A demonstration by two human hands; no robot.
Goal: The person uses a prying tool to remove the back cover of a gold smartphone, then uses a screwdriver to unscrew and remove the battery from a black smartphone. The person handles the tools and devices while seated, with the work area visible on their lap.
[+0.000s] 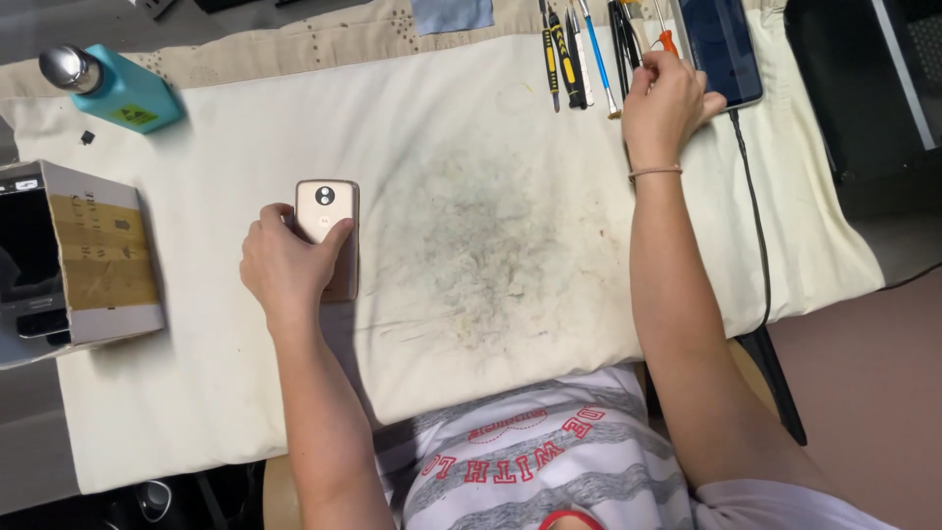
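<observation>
The left hand point(287, 267) is pressing down on a gold phone point(330, 231) lying back-up on the cloth point(471, 226), thumb and fingers curled round its lower half. That lower half is covered by the hand, so only the top with the round camera ring is showing. The phone is sitting left of the big grey stain point(481, 255) in the cloth's middle.

Far across the stain, the right hand point(665, 103) is reaching into a row of tools point(589, 49), fingers closing round an orange-handled screwdriver point(667, 39); how much of the shaft it has is hard to tell, since the knuckles are blocking it. The tools are thin, with yellow, black and blue handles, and their tops are running out of frame. Just right of that hand a dark phone point(721, 44) is lying glossy and face-up, its top cut off, with a black cable point(756, 216) trailing down from it over the cloth's edge.

The cloth is off-white, soft, wrinkled and smudged. Well left of the gold phone a cardboard box point(98, 255) is sitting with another handset inside, only partly visible. Above the box, a teal bottle point(123, 90) with a shiny metal cap is lying tilted. The floor right of the cloth is looking brownish, and a dark cabinet is just peeking in at the top-right corner.
</observation>
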